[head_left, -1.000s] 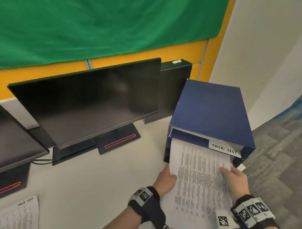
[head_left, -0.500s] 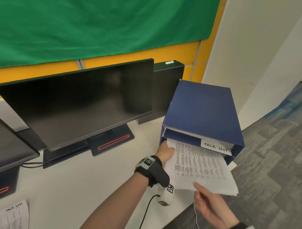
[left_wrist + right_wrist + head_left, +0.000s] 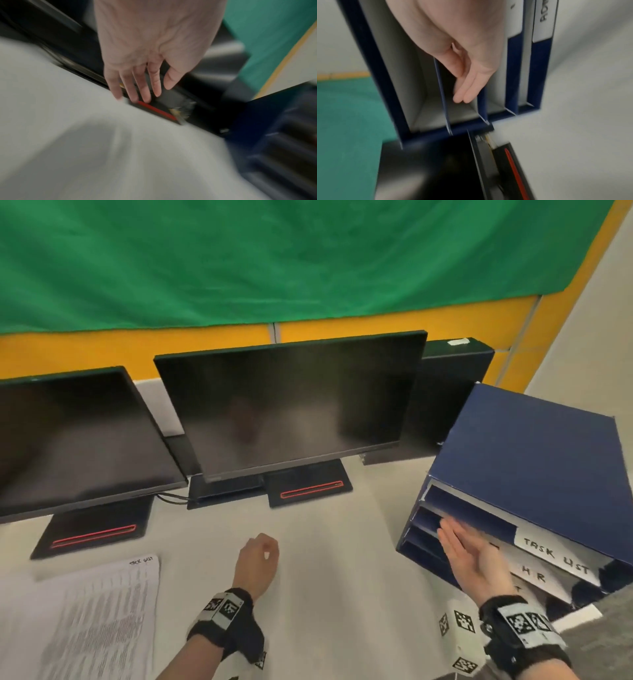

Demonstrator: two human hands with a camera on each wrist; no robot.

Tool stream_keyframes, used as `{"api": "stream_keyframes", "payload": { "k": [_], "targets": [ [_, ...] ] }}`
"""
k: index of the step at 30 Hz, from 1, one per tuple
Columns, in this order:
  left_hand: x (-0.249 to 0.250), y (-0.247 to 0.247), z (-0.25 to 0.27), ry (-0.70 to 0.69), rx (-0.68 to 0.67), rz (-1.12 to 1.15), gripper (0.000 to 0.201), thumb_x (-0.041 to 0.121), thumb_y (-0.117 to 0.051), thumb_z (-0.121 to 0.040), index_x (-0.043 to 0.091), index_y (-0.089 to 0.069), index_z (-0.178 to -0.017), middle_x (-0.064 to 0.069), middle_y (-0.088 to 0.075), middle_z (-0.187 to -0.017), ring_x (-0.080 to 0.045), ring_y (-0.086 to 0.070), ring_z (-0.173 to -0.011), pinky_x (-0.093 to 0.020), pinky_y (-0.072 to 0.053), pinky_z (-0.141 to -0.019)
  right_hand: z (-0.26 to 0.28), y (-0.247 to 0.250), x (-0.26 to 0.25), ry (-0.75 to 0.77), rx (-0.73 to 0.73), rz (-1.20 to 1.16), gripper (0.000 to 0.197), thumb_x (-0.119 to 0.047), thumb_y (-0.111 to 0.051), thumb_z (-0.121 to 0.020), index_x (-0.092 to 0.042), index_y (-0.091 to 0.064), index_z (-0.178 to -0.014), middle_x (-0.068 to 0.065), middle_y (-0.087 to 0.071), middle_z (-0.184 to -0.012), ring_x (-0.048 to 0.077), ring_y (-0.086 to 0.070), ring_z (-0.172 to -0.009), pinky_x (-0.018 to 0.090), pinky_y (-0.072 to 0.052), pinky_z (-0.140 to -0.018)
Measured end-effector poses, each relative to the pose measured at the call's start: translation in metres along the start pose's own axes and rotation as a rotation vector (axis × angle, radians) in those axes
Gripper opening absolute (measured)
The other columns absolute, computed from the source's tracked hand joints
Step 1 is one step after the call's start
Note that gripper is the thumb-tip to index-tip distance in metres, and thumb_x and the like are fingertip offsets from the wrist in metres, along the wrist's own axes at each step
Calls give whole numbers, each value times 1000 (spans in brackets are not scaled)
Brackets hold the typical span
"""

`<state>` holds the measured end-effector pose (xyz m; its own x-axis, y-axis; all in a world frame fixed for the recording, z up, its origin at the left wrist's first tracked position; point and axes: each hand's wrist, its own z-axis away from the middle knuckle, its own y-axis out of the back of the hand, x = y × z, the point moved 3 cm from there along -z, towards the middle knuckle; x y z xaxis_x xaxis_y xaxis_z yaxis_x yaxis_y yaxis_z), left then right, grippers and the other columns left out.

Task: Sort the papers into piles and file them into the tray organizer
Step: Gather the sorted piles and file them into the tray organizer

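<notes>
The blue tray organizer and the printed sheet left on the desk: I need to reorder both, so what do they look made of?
Blue tray organizer: probably matte covered cardboard; thin dividers show pale cut edges. Printed sheet: plain white paper, lying flat.

Two dark monitors (image 3: 291,405) and (image 3: 78,436) sit side by side at the back of my white desk (image 3: 335,559), each stand showing a red strip. Behind them a green cloth (image 3: 274,258) hangs over a yellow wall (image 3: 376,328). Grey carpet (image 3: 609,621) at right.
</notes>
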<state>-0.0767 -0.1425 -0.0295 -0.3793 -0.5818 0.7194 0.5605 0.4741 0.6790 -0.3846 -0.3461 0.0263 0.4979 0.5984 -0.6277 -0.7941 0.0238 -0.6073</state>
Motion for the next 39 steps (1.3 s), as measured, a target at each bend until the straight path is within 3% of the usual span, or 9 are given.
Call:
{"api": "stream_keyframes", "payload": {
  "k": [4,9,17,20,24,29,35,37,39],
  "targets": [
    [-111,64,10,312,219,-426,42,32,-50,-89,18,-45,-129,-10,-44,-134,-30,-41,-123,-46,-37,-100,12,-36,73,-143,-177,277,21,-4,-62,-77,-4,-66,-97,15,-66,-94,29,-66,-82,34,-61,-66],
    [-193,101,55,780,172,-540,77,70,-26,-82,23,-22,-143,-11,-20,-152,-35,-22,-138,-62,-28,-105,17,-57,164,-365,-338,610,24,-3,-44,-92,-1,-64,-106,16,-66,-86,30,-61,-77,38,-51,-70],
    [-126,34,62,664,-93,-475,77,66,-13,-88,22,3,-148,-8,9,-158,-36,1,-144,-59,-24,-110,13,-87,231,-461,-450,940,23,-7,-47,-92,-5,-67,-102,12,-67,-83,25,-64,-73,34,-52,-67],
    [-89,1,48,503,-171,-327,68,60,-22,-91,17,-21,-144,-11,-17,-154,-33,-20,-139,-50,-26,-111,4,-90,246,-393,-351,1078,21,-10,-51,-88,-8,-65,-103,9,-62,-81,23,-58,-71,32,-50,-63],
    [-58,4,31,355,-58,-196,40,40,-29,-96,15,-50,-119,-7,-56,-122,-26,-51,-114,-41,-40,-99,-19,-82,245,-196,-178,1255,42,-12,-46,-87,-11,-51,-129,12,-56,-125,26,-55,-107,36,-45,-94],
    [-107,33,32,722,183,-212,55,34,-46,-88,14,-30,-137,-11,-36,-139,-29,-39,-123,-45,-36,-101,-41,-76,234,-134,-56,1369,50,-15,-45,-91,-6,-36,-140,13,-41,-145,32,-41,-130,39,-34,-110],
    [-115,27,16,808,128,227,53,23,-57,-77,3,-43,-124,-18,-53,-118,-36,-53,-105,-42,-46,-91,-82,-61,266,-388,-131,1284,77,-17,-56,-74,-11,-24,-143,7,-49,-126,29,-50,-116,38,-47,-95],
    [-115,22,13,776,69,375,53,17,-59,-70,-7,-52,-116,-19,-63,-102,-35,-60,-92,-45,-51,-87,-77,-68,267,-399,-159,1319,55,-13,-61,-71,1,-45,-122,9,-59,-114,29,-56,-108,33,-47,-92],
    [-106,20,13,733,4,381,46,13,-52,-82,-8,-50,-122,-21,-60,-116,-37,-58,-107,-42,-49,-94,-65,-78,254,-378,-162,1375,26,-7,-50,-86,4,-54,-109,11,-57,-114,30,-53,-116,28,-43,-94]
  ]
}}
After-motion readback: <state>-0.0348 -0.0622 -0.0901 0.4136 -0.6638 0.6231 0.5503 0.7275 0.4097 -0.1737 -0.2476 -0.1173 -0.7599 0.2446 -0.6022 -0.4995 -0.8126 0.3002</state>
